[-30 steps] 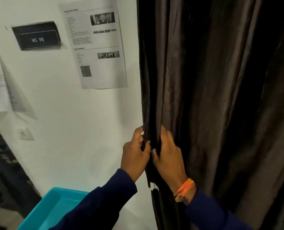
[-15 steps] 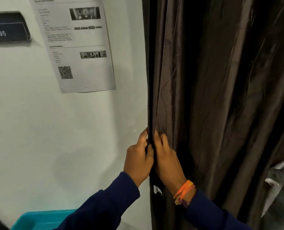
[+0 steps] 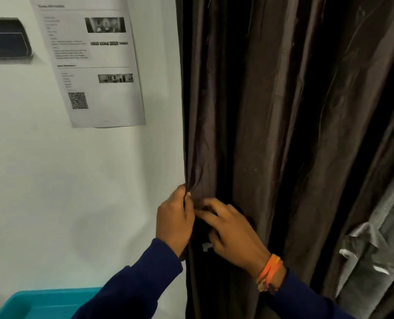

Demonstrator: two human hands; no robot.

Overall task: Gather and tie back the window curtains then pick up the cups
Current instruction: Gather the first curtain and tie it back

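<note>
A teal bin point(image 3: 46, 302) sits at lower left (contents not visible) below bare white wall point(image 3: 76, 192). The left hand point(image 3: 174, 223) pinches the dark curtain point(image 3: 272, 134) by its left edge; the right hand point(image 3: 232, 233), fingers curled, grips adjacent folds.

The curtain point(image 3: 283, 134) is hanging to the right of the wall point(image 3: 76, 192), its left edge lying against it, while a printed sheet point(image 3: 92, 65) is hanging on the wall to the curtain's left and a sign plate point(image 3: 4, 40) is sitting further left at the frame's edge. The left hand point(image 3: 174, 223) and right hand point(image 3: 231, 233) are meeting side by side at the curtain's left edge, below the sheet, the left one pinching the edge. A tub point(image 3: 41, 302) is sitting below the hands by the wall, and a second fabric point(image 3: 380, 238) is hanging to the curtain's right.
</note>
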